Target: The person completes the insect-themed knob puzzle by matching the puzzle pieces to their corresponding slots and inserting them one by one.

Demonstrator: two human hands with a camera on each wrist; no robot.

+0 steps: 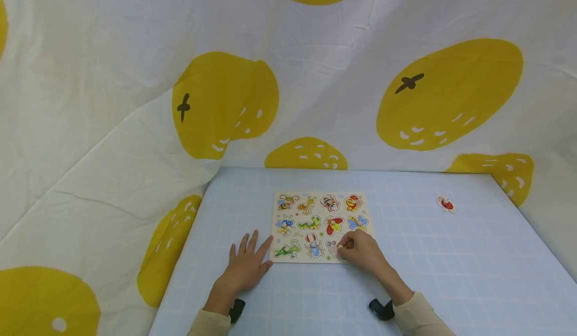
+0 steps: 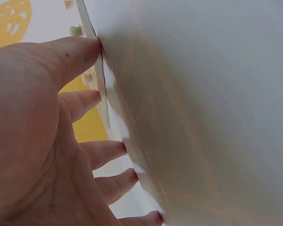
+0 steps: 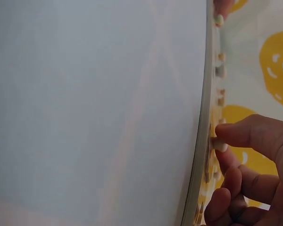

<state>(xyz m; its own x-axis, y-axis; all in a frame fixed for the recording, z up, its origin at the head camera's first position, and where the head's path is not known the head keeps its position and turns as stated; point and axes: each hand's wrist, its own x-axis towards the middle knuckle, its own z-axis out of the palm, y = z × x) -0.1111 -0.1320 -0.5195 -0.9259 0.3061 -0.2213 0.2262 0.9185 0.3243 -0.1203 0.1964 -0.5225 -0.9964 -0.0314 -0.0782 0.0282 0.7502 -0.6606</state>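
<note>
A wooden peg puzzle board [image 1: 295,261] with insect pictures lies flat on the table. My left hand [image 1: 245,268] rests palm down at its left side, fingers spread, with the thumb and index fingertips at the board's edge. At the lower right of the board, my right hand [image 1: 362,251] pinches a puzzle piece [image 1: 332,248] with a pinkish picture by its small white knob [image 3: 220,144], between thumb and index finger. That piece sits over the bottom-row right area, partly hidden by the fingers. Other knobs show along the board in the right wrist view.
A red ladybug puzzle piece [image 1: 445,204] lies apart on the table [image 1: 428,276], toward the far right. White cloth [image 1: 324,95] with yellow fruit prints hangs behind and at the sides of the table.
</note>
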